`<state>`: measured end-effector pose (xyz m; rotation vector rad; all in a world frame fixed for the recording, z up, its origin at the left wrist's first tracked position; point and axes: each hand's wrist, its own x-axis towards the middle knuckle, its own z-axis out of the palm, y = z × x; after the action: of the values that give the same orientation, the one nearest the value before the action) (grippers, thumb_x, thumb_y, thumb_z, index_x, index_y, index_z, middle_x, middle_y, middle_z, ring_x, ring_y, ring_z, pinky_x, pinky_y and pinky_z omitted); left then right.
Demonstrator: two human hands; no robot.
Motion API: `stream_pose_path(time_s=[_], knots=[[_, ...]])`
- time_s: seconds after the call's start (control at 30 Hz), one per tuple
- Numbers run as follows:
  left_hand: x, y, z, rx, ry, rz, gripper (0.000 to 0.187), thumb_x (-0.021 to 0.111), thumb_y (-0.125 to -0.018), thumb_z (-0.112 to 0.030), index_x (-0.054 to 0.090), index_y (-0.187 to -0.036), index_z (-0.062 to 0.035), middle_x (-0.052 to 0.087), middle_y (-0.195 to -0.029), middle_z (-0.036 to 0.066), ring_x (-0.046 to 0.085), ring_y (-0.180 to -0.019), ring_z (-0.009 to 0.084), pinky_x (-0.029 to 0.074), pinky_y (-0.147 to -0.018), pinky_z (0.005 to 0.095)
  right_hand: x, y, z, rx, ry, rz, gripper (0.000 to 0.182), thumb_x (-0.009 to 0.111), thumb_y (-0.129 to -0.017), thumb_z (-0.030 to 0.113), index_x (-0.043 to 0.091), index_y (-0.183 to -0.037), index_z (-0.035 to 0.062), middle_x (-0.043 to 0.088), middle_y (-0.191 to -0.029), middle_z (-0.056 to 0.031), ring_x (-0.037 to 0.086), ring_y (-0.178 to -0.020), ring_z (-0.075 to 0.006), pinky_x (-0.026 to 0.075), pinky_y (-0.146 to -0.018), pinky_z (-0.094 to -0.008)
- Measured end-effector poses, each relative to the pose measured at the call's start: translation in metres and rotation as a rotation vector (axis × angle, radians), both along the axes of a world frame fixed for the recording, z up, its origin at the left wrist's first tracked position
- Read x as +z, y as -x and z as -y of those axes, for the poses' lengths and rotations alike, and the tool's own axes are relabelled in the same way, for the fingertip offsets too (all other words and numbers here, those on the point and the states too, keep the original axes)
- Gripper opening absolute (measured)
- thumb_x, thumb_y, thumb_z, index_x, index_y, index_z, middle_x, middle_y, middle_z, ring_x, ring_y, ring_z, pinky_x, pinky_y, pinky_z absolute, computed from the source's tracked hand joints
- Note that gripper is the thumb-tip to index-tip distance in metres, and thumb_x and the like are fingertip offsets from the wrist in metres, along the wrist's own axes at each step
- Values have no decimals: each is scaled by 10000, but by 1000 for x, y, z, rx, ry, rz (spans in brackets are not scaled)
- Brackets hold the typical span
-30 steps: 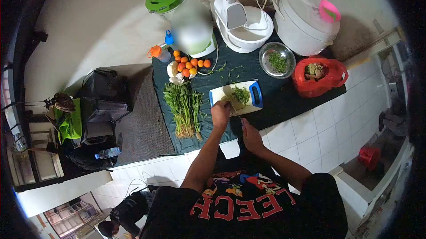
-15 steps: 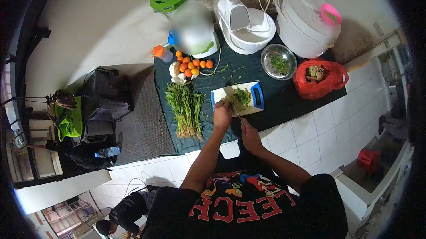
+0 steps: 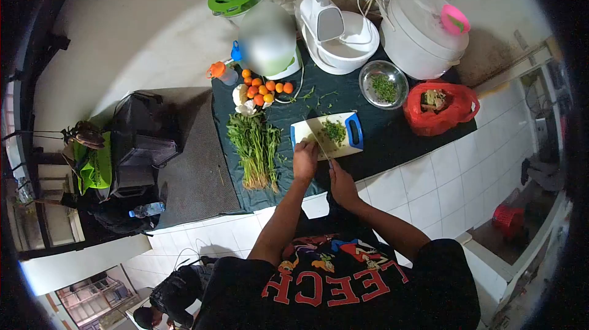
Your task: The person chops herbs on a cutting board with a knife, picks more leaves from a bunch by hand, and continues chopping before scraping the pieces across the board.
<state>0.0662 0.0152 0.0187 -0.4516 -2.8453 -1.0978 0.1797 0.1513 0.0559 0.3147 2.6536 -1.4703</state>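
A knife (image 3: pixel 321 141) is gripped by its handle in my right hand (image 3: pixel 343 188), its blade slanting across the white cutting board (image 3: pixel 299 130) with blue ends. Chopped greens (image 3: pixel 334 132) lie in a small heap to the right of the blade. My left hand (image 3: pixel 305 159) is at the board's near left edge, fingers curled and pressed down on green stalks, mostly hidden beneath them. Left of the board rests a bunch of leafy greens (image 3: pixel 253 152) with pale roots. A metal bowl (image 3: pixel 367 89) holding more chopped greens stands to the upper right.
Behind the board are orange fruits (image 3: pixel 268 89), a blender (image 3: pixel 270 42), a white stand mixer (image 3: pixel 337 42) and a large white lidded bucket (image 3: pixel 420 35). A red plastic bag (image 3: pixel 438 118) sits at the right. Another person (image 3: pixel 178 296) is at lower left.
The knife's blade has turned, showing a thinner profile, and my right hand has shifted slightly left. My left hand stays at the board's edge. The whole view has moved a little.
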Motion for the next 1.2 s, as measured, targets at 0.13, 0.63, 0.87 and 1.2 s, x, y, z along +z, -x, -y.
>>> stream_pose_path(time_s=[0.13, 0.63, 0.87, 1.2], knots=[[-4, 2, -1, 34, -12, 50, 179, 680, -926, -120, 755, -1039, -3, 705, -1031, 216, 654, -985, 422, 541, -874, 494, -13, 7, 9, -41, 2, -60, 400, 444, -1099, 214, 527, -1403, -32, 671, -1186, -330, 655, -1088, -498, 511, -942, -563], [3, 10, 5, 1, -77, 65, 187, 699, -906, -132, 747, -1050, -22, 700, -981, 203, 671, -935, 403, 546, -839, 482, -22, 13, 13, -33, -31, -104, 392, 452, -1098, 215, 543, -1387, -34, 672, -1166, -333, 649, -1101, -495, 521, -930, -549], [-8, 0, 14, -102, 62, -83, 186, 691, -899, -126, 748, -1046, -26, 686, -1048, 178, 630, -995, 412, 535, -869, 488, -19, 37, 13, -17, -29, -20, 398, 458, -1099, 226, 539, -1392, -31, 674, -1160, -331, 651, -1093, -496, 528, -926, -545], [2, 15, 12, -39, -53, 86, 163, 706, -874, -114, 774, -989, -19, 699, -964, 194, 652, -947, 411, 538, -859, 487, -35, 32, 20, -45, -16, -125, 410, 452, -1098, 227, 535, -1404, -33, 672, -1156, -336, 647, -1098, -505, 527, -934, -541]])
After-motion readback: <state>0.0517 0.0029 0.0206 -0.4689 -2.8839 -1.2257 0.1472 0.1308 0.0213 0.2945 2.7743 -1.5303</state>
